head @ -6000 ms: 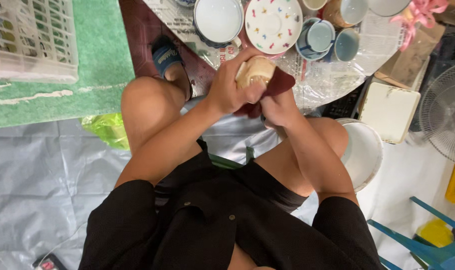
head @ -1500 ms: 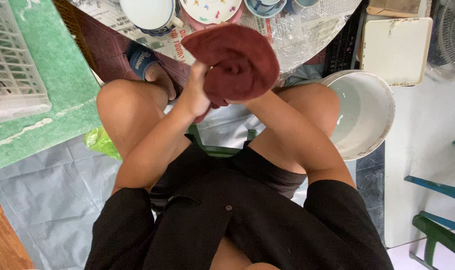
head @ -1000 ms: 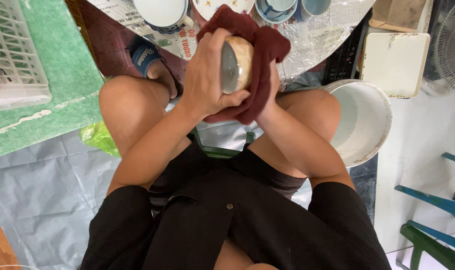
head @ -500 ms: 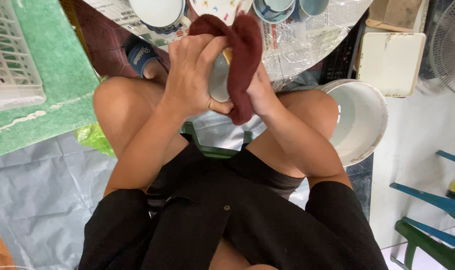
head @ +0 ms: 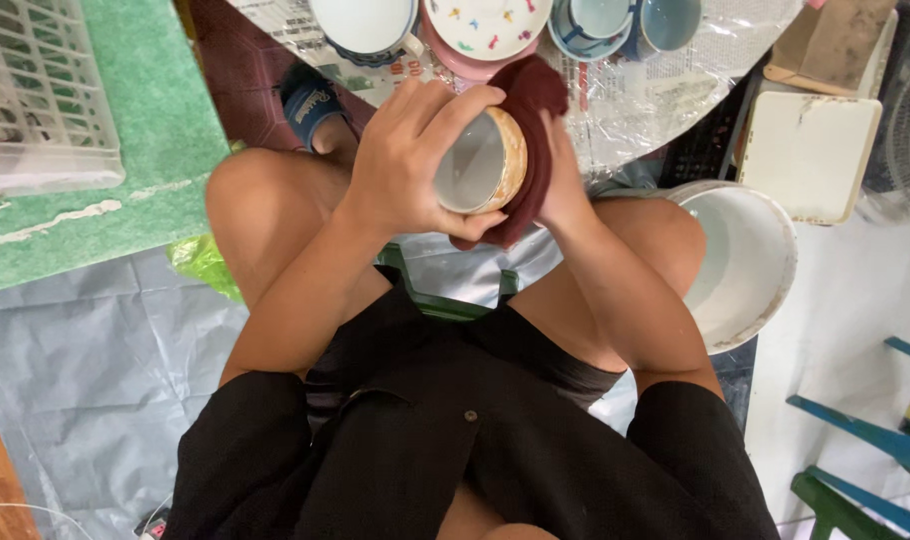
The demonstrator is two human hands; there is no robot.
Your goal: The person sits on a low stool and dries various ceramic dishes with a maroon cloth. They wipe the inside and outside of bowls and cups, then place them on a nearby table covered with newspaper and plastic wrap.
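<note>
Held above the knees, the small cream-rimmed bowl sits clasped in the left hand, while the right hand presses a dark red cloth against its back. Probably best: grip firmly, wiping the rim evenly.

A sheet of printed paper, white with dark and reddish print, lies under clear plastic at the table's near left edge. A brown cardboard box sits at the upper right, resting on a white square container.
</note>
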